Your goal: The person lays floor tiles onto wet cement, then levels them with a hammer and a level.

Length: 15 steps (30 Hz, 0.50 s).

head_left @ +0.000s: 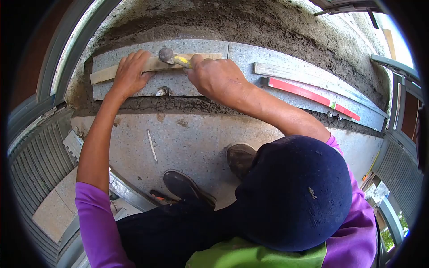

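My left hand (130, 75) is wrapped over a long wooden batten (105, 74), with fingers on the far side and thumb on the near side. The batten lies along a grey speckled tile slab (192, 46). My right hand (217, 79) is closed around the yellow handle of a mallet (181, 60). Its rounded, dusty head overlaps the batten between my two hands. A small shiny metal piece (161, 91) sits near the slab's front edge, below the batten.
Rough wet mortar (268, 27) borders the slabs at the back. On the right slab lie a red spirit level (299, 91) and a long straight bar (308, 77). A thin white strip (152, 146) rests on the lower tile floor (196, 138), near my shoes (185, 185). Ribbed panels (35, 165) stand left.
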Motion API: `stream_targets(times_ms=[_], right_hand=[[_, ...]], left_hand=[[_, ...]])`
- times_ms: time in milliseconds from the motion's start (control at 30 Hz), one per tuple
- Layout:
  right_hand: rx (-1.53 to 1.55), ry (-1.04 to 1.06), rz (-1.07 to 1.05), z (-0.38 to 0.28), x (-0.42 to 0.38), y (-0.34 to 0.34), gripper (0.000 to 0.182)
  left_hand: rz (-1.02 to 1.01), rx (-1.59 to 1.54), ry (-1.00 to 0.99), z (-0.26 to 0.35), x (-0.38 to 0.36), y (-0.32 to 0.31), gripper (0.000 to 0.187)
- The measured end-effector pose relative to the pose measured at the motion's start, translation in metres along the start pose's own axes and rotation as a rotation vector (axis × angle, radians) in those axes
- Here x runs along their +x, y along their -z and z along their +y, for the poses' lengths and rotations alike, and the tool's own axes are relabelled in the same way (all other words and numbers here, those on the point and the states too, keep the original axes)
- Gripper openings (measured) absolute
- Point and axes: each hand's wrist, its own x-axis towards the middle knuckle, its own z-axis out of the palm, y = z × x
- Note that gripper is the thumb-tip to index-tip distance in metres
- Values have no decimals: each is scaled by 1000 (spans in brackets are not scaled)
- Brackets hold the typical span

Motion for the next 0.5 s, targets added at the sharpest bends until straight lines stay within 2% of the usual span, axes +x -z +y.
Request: stream_targets(times_ms=[233, 367, 467, 500], right_hand=[[-40, 21, -3, 2, 4, -4, 33], [-37, 19, 6, -3, 5, -3, 32], [-17, 121, 88, -6, 4, 5, 15], [-23, 115, 95, -6, 3, 3, 15]], left_hand=[[-38, 15, 33, 4, 1, 3, 62], [22, -28, -1, -2, 2, 2, 60], [31, -60, 6, -10, 7, -4, 60], [13, -61, 8, -10, 8, -4, 61]])
